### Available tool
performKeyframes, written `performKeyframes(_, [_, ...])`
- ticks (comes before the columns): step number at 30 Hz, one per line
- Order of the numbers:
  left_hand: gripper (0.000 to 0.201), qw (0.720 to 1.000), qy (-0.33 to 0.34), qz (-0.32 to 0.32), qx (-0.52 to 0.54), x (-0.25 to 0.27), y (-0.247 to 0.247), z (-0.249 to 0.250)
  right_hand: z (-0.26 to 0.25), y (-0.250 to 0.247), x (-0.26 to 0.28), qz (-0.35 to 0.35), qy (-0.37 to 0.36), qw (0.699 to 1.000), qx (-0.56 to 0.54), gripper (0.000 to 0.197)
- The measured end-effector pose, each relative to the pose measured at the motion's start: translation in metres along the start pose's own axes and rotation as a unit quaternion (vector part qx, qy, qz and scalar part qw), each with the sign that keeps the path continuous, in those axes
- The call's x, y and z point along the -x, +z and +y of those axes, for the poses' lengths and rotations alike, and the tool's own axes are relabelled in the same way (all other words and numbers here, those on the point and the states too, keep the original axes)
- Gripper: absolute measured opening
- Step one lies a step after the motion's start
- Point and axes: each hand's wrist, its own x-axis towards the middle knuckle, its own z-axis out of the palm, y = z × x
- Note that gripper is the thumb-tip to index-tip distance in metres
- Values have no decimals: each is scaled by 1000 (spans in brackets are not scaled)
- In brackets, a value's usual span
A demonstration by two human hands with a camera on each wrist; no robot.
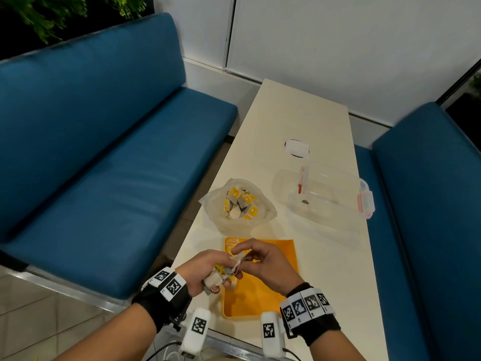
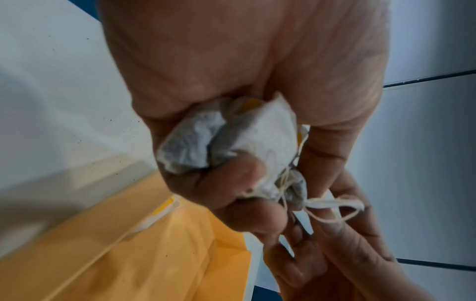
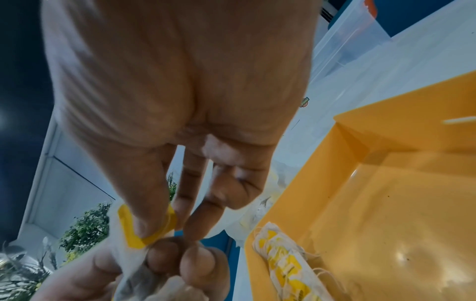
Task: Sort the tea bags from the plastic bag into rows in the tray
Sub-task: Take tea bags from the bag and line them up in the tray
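My left hand (image 1: 221, 273) grips a crumpled bunch of tea bags (image 2: 226, 138) with loose strings, held above the near left part of the orange tray (image 1: 260, 298). My right hand (image 1: 242, 254) meets it from the right. Its thumb and fingers pinch one tea bag with a yellow tag (image 3: 126, 230) at the top of the bunch. A short row of tea bags (image 3: 283, 262) lies along the tray's left wall. The plastic bag (image 1: 216, 201) stands open beyond the tray, with several yellow-tagged tea bags (image 1: 242, 203) inside.
A clear plastic container (image 1: 335, 196) with pink clasps sits at the right of the white table (image 1: 299, 113), its lid leaning beside it. A white round object (image 1: 296, 148) lies farther back. Blue benches (image 1: 104, 152) flank the table on both sides.
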Motion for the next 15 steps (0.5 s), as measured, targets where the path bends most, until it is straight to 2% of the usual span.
performKeyframes(2, [37, 1000, -2, -9, -9, 0, 1, 0, 0, 0, 0, -2, -10, 1000, 7, 26])
performKeyframes(5, [42, 1000, 2, -9, 0, 1, 1, 1, -1, -2, -1, 15, 2, 1000, 11, 14])
performKeyframes(8, [49, 999, 28, 29, -13, 1, -1, 3, 0, -2, -2, 49, 22, 999, -5, 14])
performKeyframes(10, [39, 996, 66, 56, -25, 2, -3, 5, -1, -3, -3, 57, 28, 998, 0, 16])
performKeyframes(12, [39, 993, 97, 53, -31, 3, -5, 5, -1, -5, -5, 68, 36, 997, -8, 18])
performKeyframes(15, [24, 982, 133, 74, -115, 5, -1, 5, -4, -5, -8, 80, 41, 996, -24, 18])
